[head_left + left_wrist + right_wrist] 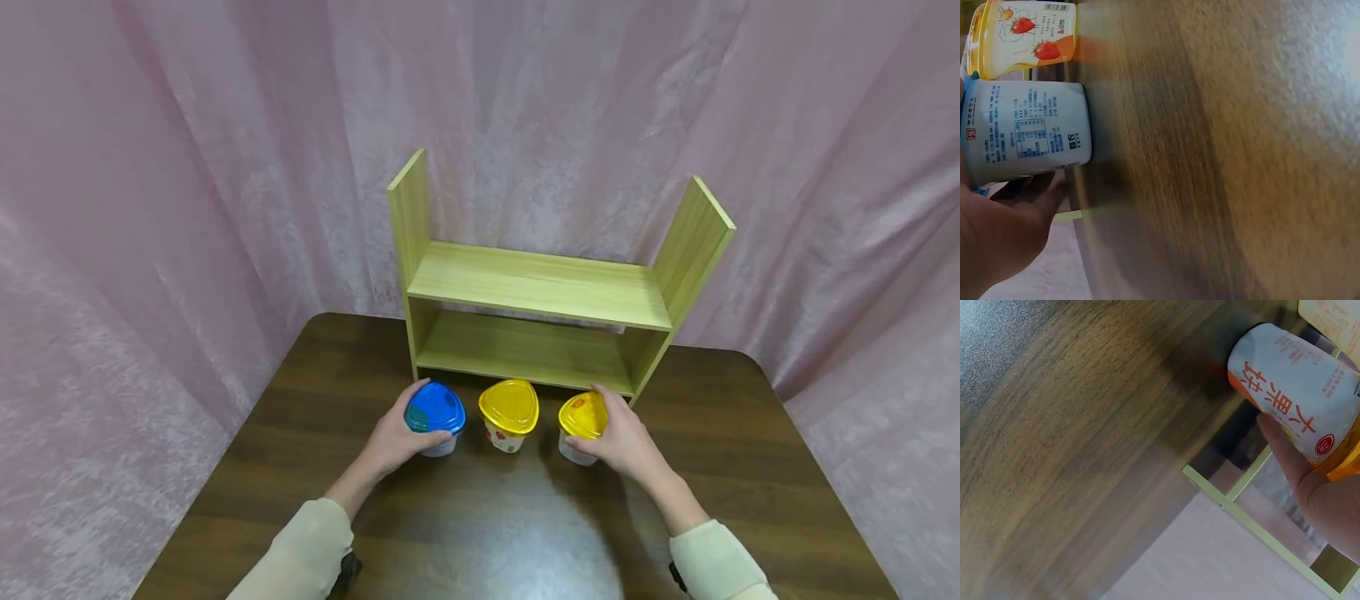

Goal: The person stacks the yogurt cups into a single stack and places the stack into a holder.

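Three lidded yogurt cups stand in a row on the table in front of a wooden shelf. My left hand [397, 434] grips the blue-lidded cup [437, 408] at the left, thumb across its near side and fingers around the far left. Small blue print covers that cup's white wall in the left wrist view. The middle yellow-lidded cup [510, 408], printed with strawberries, is touched by neither hand. At the right, my right hand [626, 436] holds the other yellow-lidded cup [581, 417]; red characters show on its white wall in the right wrist view.
Just behind the cups stands the light wooden shelf [540, 283], with two levels and tall side panels. The dark wood table [480, 533] has rounded back corners. Pink curtains [225, 167] hang behind and at both sides.
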The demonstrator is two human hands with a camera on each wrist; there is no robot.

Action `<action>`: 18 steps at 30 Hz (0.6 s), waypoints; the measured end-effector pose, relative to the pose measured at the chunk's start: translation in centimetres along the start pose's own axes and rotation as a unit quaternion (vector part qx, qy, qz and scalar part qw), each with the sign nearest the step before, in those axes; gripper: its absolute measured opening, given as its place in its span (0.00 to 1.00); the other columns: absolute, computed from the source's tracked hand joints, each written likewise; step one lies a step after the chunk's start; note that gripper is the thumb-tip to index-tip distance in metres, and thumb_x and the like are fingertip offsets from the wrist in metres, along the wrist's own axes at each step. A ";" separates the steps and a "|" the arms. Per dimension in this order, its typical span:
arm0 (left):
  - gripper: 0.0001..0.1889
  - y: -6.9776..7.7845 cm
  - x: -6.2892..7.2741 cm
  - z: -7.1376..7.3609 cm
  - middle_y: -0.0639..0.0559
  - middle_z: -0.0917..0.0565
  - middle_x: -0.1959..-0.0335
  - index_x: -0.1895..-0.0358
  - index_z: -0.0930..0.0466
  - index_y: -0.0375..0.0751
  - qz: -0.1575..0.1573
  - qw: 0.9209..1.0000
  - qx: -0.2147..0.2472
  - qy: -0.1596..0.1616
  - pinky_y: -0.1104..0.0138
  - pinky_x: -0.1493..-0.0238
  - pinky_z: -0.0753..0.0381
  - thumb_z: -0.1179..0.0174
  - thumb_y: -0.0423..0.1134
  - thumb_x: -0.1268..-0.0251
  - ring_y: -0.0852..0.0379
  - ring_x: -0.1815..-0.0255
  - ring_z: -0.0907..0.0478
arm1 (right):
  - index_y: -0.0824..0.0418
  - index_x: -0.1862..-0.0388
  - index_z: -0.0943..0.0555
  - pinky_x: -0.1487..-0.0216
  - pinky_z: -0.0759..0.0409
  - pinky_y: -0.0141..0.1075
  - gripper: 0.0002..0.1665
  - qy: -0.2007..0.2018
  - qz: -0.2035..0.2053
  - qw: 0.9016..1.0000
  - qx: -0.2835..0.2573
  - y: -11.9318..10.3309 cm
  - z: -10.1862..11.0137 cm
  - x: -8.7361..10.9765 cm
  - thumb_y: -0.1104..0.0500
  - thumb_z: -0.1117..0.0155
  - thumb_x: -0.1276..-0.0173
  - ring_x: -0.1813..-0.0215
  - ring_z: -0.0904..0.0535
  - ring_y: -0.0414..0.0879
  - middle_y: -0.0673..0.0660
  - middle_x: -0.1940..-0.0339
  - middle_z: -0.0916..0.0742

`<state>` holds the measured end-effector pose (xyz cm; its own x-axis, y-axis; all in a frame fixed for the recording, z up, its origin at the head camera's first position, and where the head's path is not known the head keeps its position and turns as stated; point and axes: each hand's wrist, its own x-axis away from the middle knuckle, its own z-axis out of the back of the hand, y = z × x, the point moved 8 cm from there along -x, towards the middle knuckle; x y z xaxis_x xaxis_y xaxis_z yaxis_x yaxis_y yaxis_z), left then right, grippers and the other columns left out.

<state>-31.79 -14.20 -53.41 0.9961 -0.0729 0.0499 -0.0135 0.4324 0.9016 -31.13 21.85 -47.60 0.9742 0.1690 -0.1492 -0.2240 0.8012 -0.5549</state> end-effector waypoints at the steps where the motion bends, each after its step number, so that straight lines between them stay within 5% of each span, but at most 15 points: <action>1: 0.52 0.0 0.0 0.0 0.37 0.32 0.29 0.23 0.42 0.69 0.000 1.000 0.003 -0.001 0.39 0.45 0.22 0.21 0.58 0.53 0.31 0.37 0.28 | 0.67 0.26 0.37 0.43 0.22 0.58 0.59 0.000 -0.002 1.000 -0.003 0.0 0.0 -0.1 0.44 0.18 0.49 0.42 0.23 0.64 0.69 0.33 0.26; 18: 0.50 0.0 0.0 -0.3 0.40 0.35 0.26 0.24 0.41 0.70 0.016 0.999 0.045 -0.014 0.40 0.43 0.23 0.21 0.56 0.51 0.31 0.34 0.31 | 0.68 0.29 0.33 0.47 0.21 0.56 0.56 0.013 0.007 1.000 0.008 0.0 0.1 -0.3 0.46 0.16 0.51 0.46 0.23 0.64 0.70 0.37 0.23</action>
<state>-31.76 -13.97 -53.53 0.9922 -0.0855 0.0905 -0.0549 0.3517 0.9345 -31.41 21.89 -47.43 0.9698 0.1655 -0.1791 -0.2375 0.8077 -0.5397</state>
